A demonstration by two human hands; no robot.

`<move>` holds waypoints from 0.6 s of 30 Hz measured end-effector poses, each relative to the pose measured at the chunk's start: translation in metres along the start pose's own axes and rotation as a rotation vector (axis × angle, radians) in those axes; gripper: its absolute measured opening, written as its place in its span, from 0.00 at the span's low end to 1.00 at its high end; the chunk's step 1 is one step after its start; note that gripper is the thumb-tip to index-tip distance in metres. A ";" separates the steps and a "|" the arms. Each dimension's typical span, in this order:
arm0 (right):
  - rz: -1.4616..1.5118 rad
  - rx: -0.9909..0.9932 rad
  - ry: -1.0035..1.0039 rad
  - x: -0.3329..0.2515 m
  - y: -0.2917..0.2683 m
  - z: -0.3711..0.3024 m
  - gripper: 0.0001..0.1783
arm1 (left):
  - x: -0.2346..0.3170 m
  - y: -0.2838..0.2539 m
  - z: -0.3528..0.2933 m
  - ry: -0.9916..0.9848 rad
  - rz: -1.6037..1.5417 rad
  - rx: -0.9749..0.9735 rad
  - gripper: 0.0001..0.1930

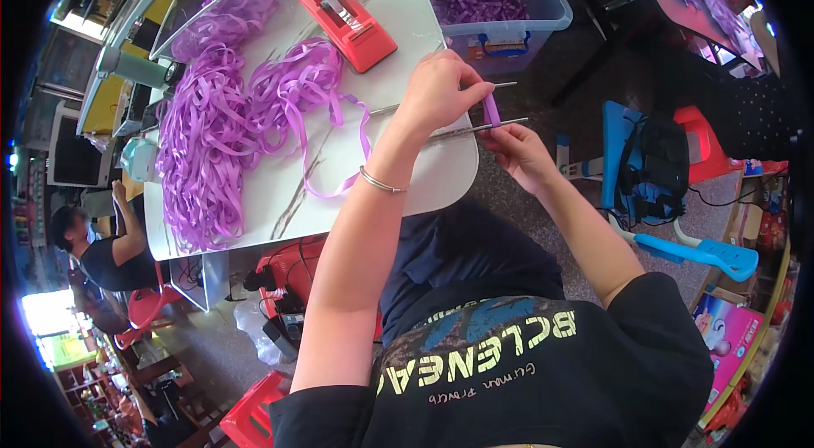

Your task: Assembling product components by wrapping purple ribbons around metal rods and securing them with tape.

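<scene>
Bright, even daylight is filling the scene, with glare blowing out the lower left. Fisheye is bending edges and vignetting the corners black; the table [424,185] is staying sharp.

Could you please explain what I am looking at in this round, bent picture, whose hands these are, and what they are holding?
There is no machine here. The picture comes from a wide fisheye camera on a person's head, looking down, so straight edges curve and the person's own arms rise from the bottom. The left hand pinches a purple ribbon around thin metal rods, and the right hand steadies the rods from below. On the white table lie heaps of purple ribbon strips and a red tape dispenser. A clear bin of more ribbon stands behind. Another person sits at the far left.
</scene>
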State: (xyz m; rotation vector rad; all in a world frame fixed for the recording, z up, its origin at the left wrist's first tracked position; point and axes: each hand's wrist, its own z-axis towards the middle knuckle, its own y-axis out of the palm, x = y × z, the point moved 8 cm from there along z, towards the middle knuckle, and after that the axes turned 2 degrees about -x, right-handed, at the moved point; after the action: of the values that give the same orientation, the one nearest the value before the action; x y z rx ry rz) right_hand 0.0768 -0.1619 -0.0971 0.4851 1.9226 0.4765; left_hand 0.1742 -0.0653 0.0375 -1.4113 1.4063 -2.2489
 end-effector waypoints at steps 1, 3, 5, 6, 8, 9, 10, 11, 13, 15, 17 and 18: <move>0.000 -0.001 -0.003 0.001 0.001 -0.004 0.09 | 0.001 0.000 0.000 0.003 -0.008 -0.021 0.13; 0.074 -0.016 -0.044 0.000 0.004 -0.009 0.09 | 0.003 0.000 -0.001 0.008 -0.015 -0.040 0.14; 0.075 -0.020 -0.081 -0.002 0.006 -0.014 0.09 | 0.005 0.000 -0.002 0.045 -0.015 -0.034 0.16; 0.076 -0.022 -0.116 -0.005 0.008 -0.016 0.08 | 0.005 0.000 -0.003 0.046 -0.013 -0.032 0.16; 0.052 0.004 -0.092 -0.010 0.014 -0.021 0.08 | 0.004 -0.001 -0.005 0.042 0.026 -0.012 0.18; 0.029 0.031 -0.067 -0.011 0.016 -0.024 0.07 | 0.005 0.000 -0.007 0.040 0.028 -0.009 0.18; 0.028 0.029 -0.069 -0.012 0.015 -0.025 0.07 | 0.008 -0.003 -0.010 0.051 0.046 0.031 0.18; 0.009 0.007 -0.051 -0.012 0.016 -0.026 0.07 | 0.012 -0.005 -0.014 0.060 0.064 0.072 0.19; -0.011 -0.016 -0.034 -0.014 0.019 -0.029 0.08 | 0.027 -0.014 -0.026 0.139 0.137 0.210 0.18; -0.117 0.036 -0.014 -0.017 0.017 -0.034 0.09 | 0.047 -0.022 -0.042 0.222 0.201 0.339 0.18; -0.137 0.025 -0.029 -0.022 0.021 -0.037 0.09 | 0.032 -0.003 -0.054 -0.103 -0.553 0.080 0.14; -0.160 0.017 -0.043 -0.024 0.022 -0.037 0.10 | 0.030 0.012 -0.065 -0.194 -0.840 -0.026 0.15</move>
State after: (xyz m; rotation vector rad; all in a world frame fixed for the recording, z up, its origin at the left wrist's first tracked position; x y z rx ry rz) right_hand 0.0541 -0.1603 -0.0533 0.3463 1.9081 0.3434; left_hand 0.1037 -0.0468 0.0391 -2.4915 0.8572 -2.3813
